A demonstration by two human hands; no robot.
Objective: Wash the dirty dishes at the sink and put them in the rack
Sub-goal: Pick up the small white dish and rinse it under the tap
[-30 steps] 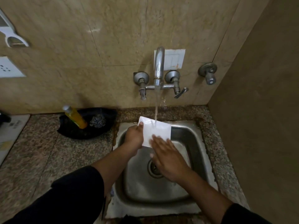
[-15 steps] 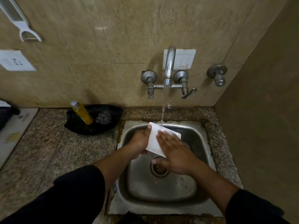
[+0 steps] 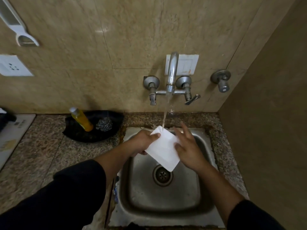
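Note:
A white rectangular plate (image 3: 163, 149) is held tilted over the steel sink (image 3: 204, 195), its far corner under the running water from the tap (image 3: 172, 72). My left hand (image 3: 143, 143) grips the plate's left edge, thumb on top. My right hand (image 3: 188, 145) lies against the plate's right edge with its fingers spread and straight. The sink basin below holds only its drain (image 3: 162, 175).
On the granite counter (image 3: 38, 151) to the left lies a black dish (image 3: 79, 134) holding a yellow soap bottle (image 3: 81, 119) and a steel scrubber (image 3: 104, 124). A tiled wall rises behind; a side wall closes the right. A white board (image 3: 11, 135) lies at far left.
The plate has turned so more of its white face shows. My right hand slid from the plate's face to its right edge, fingers now spread. The view shifted slightly.

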